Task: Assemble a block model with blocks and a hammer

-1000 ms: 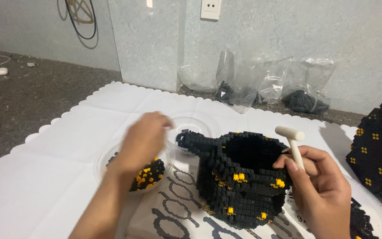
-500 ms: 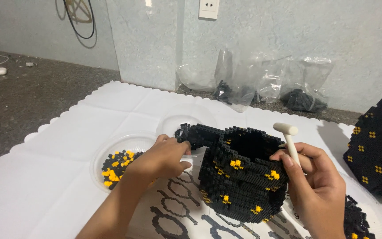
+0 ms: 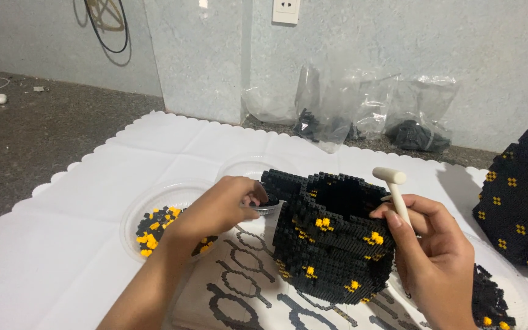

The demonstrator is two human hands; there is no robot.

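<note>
A hollow black model built of tiny bricks with yellow dots (image 3: pixel 331 244) stands on a printed sheet (image 3: pixel 245 293). My right hand (image 3: pixel 438 256) rests against the model's right side and grips a small white hammer-shaped tool (image 3: pixel 393 186), head up. My left hand (image 3: pixel 218 208) reaches over a small clear dish (image 3: pixel 264 206) just left of the model, fingers pinched together at it; whether a brick is between them is hidden. Beneath my left wrist sits a clear round plate of black and yellow bricks (image 3: pixel 160 223).
A white scalloped mat (image 3: pixel 93 183) covers the dark floor. Another black dotted brick piece (image 3: pixel 520 201) stands at the right, with a dish of bricks (image 3: pixel 496 305) below it. Clear plastic bags (image 3: pixel 349 110) lie against the wall.
My left hand has moved from above the plate of black and yellow bricks rightwards to the small dish beside the model. My right hand has stayed on the model with the tool.
</note>
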